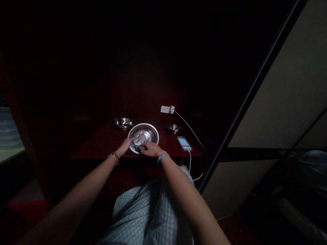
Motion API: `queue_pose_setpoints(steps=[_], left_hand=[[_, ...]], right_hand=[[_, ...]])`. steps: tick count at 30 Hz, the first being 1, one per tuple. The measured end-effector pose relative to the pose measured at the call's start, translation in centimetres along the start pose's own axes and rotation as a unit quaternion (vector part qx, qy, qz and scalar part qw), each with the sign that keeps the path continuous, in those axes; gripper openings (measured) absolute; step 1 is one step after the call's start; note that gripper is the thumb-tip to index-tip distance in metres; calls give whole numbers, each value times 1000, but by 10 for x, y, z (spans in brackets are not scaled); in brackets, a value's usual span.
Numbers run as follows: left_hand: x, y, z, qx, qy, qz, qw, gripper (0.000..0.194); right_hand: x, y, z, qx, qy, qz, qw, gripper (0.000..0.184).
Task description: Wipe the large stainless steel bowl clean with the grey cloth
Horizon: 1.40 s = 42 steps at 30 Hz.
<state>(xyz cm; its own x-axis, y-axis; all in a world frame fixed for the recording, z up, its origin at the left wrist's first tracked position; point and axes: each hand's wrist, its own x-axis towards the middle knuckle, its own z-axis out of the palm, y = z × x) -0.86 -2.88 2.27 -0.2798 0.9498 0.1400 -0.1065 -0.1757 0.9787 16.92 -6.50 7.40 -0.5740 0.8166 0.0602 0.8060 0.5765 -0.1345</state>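
A wide stainless steel bowl is tilted towards me near the front of the dark red desk. My left hand holds its rim at the left side, thumb over the edge. Inside the front part of the bowl, the fingers of my right hand are bent down and closed together. Dark pieces lie beside those fingertips; their kind is too dim to tell. Whatever the right fingers pinch is hidden from me.
On the dark red desk a steel bowl stands at the back left and a smaller one at the right. A phone is cabled to a charger in the wall socket. Sliding panels flank the right.
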Motion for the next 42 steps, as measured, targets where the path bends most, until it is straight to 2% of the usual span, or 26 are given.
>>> queue_pose_setpoints(steps=[5, 10, 20, 29, 36, 42], left_hand=[[5, -6, -1, -8, -9, 5, 1000, 20], [6, -8, -1, -3, -13, 6, 1000, 22], [6, -3, -1, -22, -8, -9, 1000, 15], [5, -6, -1, -29, -1, -6, 1000, 17], [8, -8, -2, -11, 15, -8, 1000, 9], [11, -7, -3, -6, 12, -5, 1000, 12]], right_hand=[[-15, 6, 5, -9, -11, -44, 999, 55], [-23, 9, 8, -36, -3, -76, 996, 57], [-8, -14, 12, -77, 2, -18, 997, 55], [-15, -20, 13, -79, 4, -3, 997, 58], [-9, -23, 18, -76, 19, 3, 997, 56], [-4, -26, 14, -63, 11, 11, 998, 54]])
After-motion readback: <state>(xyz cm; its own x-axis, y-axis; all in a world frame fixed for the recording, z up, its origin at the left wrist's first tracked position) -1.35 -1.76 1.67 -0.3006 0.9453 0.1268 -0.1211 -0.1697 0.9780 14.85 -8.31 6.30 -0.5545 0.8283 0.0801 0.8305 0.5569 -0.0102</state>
